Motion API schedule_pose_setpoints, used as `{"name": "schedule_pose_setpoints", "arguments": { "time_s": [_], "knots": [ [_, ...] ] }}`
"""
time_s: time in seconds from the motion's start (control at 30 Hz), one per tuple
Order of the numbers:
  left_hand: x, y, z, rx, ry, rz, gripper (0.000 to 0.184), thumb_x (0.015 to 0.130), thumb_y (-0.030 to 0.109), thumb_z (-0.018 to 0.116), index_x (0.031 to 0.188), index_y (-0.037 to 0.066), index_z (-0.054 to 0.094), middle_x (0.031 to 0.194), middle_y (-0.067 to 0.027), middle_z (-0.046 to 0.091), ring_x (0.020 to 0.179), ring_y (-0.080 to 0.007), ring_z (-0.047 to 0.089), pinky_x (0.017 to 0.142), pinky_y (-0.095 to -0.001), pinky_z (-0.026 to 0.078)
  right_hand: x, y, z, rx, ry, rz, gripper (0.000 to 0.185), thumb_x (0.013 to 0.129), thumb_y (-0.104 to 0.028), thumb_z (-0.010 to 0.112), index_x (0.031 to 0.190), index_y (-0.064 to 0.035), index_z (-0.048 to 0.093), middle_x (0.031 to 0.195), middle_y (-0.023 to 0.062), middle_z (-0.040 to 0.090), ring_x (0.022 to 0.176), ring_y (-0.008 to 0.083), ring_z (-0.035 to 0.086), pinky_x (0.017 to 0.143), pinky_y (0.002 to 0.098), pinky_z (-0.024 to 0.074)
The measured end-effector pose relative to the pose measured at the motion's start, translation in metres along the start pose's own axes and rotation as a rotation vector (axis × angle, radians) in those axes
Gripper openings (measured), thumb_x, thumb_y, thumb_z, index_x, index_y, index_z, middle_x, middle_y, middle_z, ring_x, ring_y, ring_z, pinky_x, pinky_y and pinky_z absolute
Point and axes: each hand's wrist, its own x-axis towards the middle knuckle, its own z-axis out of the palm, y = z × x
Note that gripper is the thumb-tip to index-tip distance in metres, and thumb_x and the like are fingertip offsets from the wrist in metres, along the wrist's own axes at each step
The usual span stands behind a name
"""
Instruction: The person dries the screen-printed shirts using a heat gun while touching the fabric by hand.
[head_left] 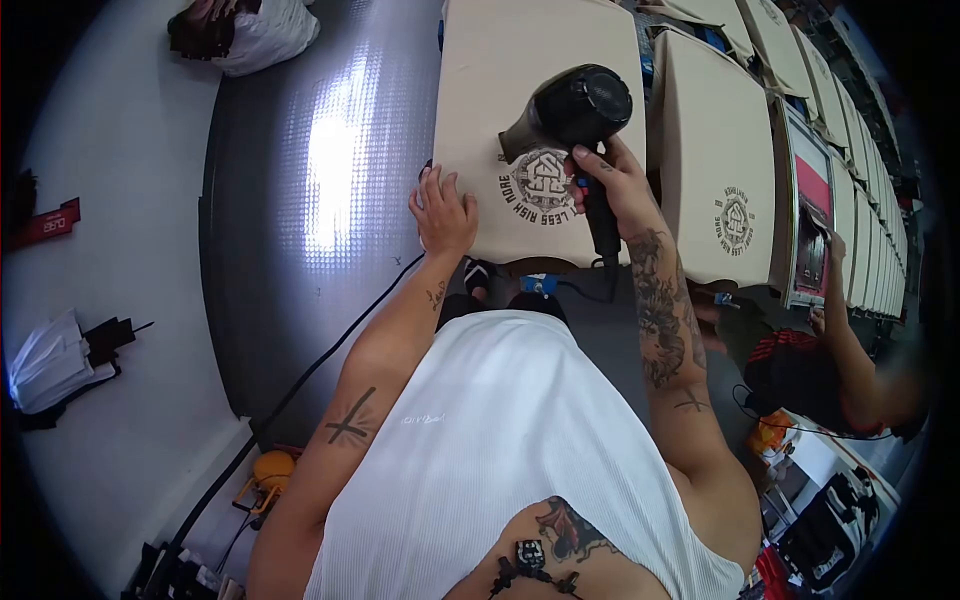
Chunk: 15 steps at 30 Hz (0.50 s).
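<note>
A black hair dryer point(580, 105) is in my right hand point(618, 185), fingers wrapped round its handle. Its nozzle points left and down, over the cream fabric point(530, 40) stretched on a board in front of me. Beneath the dryer a dark round print point(543, 180) with lettering shows on the fabric, partly covered by dryer and hand. My left hand point(444, 212) lies flat at the board's left edge with its fingers spread. A small dark thing shows by its fingertips; I cannot make out what it is.
More boards with cream fabric point(715, 130) run off to the right. A co-worker point(830, 370) there has a hand at a framed screen point(805, 210). A black cable point(330, 350) crosses the floor on my left. A white bag point(270, 35) lies at the far left wall.
</note>
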Motion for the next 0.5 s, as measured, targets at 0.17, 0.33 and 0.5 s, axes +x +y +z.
{"name": "schedule_pose_setpoints", "arguments": {
  "time_s": [0.17, 0.33, 0.5],
  "knots": [
    [0.0, -0.002, 0.0, 0.013, -0.011, -0.01, 0.043, 0.087, 0.027, 0.059, 0.125, 0.007, 0.053, 0.14, -0.014, 0.043, 0.137, -0.0288, 0.034, 0.112, -0.0538, 0.019, -0.007, -0.001, -0.018, -0.083, -0.004, 0.014, 0.031, 0.094, -0.022, 0.064, 0.117, -0.0064, 0.051, 0.085, 0.0057, 0.061, 0.058, 0.0122, 0.057, 0.049, 0.0272, 0.0484],
    [-0.002, -0.003, 0.0, 0.001, 0.002, 0.002, 0.042, 0.087, 0.028, 0.06, 0.123, 0.007, 0.054, 0.137, -0.0134, 0.045, 0.135, -0.0283, 0.036, 0.111, -0.0536, 0.02, -0.037, -0.003, -0.062, -0.09, 0.189, -0.008, 0.027, 0.095, -0.019, 0.06, 0.117, -0.0063, 0.051, 0.086, 0.0053, 0.058, 0.058, 0.0121, 0.056, 0.048, 0.0267, 0.0471],
    [-0.001, -0.001, 0.0, 0.011, 0.016, 0.01, 0.041, 0.086, 0.028, 0.06, 0.122, 0.007, 0.054, 0.136, -0.0131, 0.046, 0.134, -0.0282, 0.037, 0.11, -0.0531, 0.021, -0.053, 0.001, -0.067, -0.074, 0.262, 0.004, 0.028, 0.095, -0.019, 0.06, 0.118, -0.0066, 0.051, 0.083, 0.0056, 0.058, 0.057, 0.0123, 0.056, 0.048, 0.0265, 0.047]
  ]
}}
